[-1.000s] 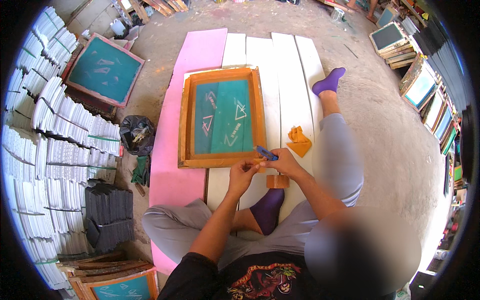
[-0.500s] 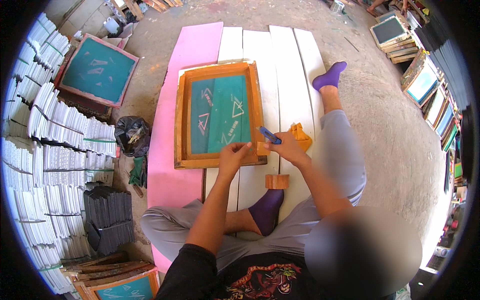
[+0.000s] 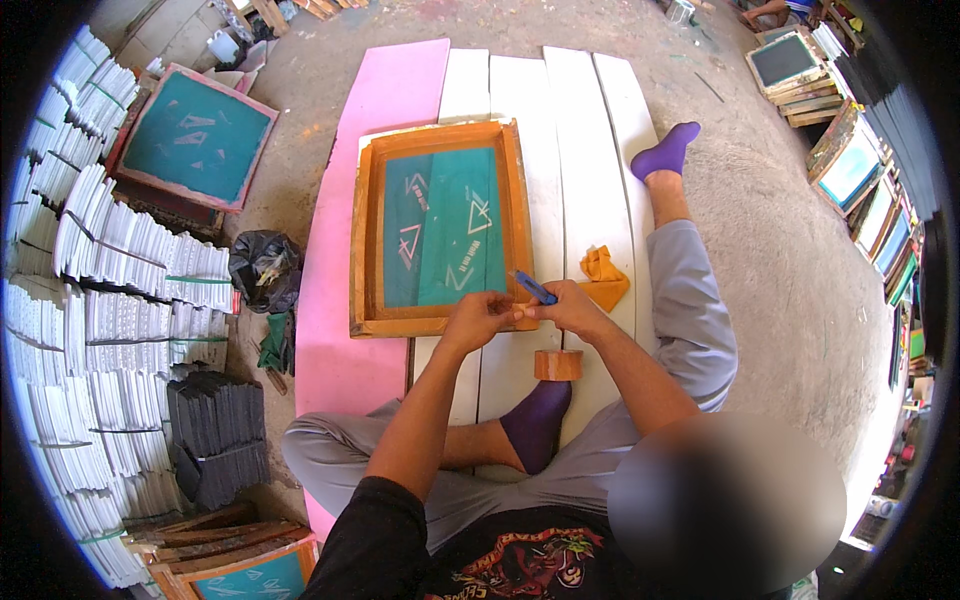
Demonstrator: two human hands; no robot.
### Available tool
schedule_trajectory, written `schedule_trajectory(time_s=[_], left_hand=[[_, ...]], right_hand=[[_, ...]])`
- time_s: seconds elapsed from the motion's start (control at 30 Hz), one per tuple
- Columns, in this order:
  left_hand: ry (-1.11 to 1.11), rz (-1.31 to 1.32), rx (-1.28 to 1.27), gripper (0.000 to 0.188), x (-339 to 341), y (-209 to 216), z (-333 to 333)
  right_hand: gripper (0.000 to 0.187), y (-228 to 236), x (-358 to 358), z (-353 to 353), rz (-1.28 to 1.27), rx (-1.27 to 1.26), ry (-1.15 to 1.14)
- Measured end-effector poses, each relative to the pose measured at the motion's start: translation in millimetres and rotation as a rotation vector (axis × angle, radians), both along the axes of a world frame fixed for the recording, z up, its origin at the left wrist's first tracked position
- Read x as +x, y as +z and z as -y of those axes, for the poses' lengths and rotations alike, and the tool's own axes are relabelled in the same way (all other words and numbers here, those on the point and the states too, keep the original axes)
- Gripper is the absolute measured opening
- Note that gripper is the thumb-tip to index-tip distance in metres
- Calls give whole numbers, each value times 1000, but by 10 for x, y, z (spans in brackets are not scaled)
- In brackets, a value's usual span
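A wooden-framed printing screen (image 3: pixel 445 210) with green mesh and pale triangular designs lies before me on the boards. At its near right corner, my left hand (image 3: pixel 478 320) is closed in a pinch on a short piece of brown tape (image 3: pixel 525 318). My right hand (image 3: pixel 572 308) grips a blue utility knife (image 3: pixel 535 289), its tip pointing up and left, and its fingers also meet the tape. A roll of brown tape (image 3: pixel 558 366) stands just nearer, against my socked foot. Right of my hand lies a crumpled yellow-orange cloth (image 3: pixel 604 280).
Pink and white boards (image 3: pixel 335 240) form the surface under me. To the left stand stacks of bundled white sheets (image 3: pixel 130 320), a black plastic bag (image 3: pixel 264 270) and another green screen (image 3: pixel 195 140). More frames (image 3: pixel 845 155) lean at right; part of another person shows at the far upper right.
My hands have come closer together, the left shifting right toward the tape piece held at the right fingers. The knife has stayed in my right hand.
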State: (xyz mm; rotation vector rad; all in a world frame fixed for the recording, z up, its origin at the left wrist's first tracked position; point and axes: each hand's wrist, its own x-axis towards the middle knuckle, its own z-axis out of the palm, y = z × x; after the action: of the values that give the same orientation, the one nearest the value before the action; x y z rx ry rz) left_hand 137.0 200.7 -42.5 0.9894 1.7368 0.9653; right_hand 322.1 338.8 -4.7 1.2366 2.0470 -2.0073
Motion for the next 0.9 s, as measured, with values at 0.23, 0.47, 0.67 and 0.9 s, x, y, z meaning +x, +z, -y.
schedule_trajectory(time_s=[0.23, 0.47, 0.67, 0.9], left_hand=[[-55, -40, -65, 33, -62, 18, -26], [-55, -130, -121, 29, -6, 221, -97], [-30, -80, -124, 29, 8, 150, -79], [-41, -250, -138, 31, 52, 320, -100]], right_hand=[[28, 11, -16, 13, -21, -32, -15], [25, -378, 38, 53, -93, 344, -88], [24, -285, 56, 113, 46, 224, -165], [22, -383, 59, 193, 45, 238, -235]])
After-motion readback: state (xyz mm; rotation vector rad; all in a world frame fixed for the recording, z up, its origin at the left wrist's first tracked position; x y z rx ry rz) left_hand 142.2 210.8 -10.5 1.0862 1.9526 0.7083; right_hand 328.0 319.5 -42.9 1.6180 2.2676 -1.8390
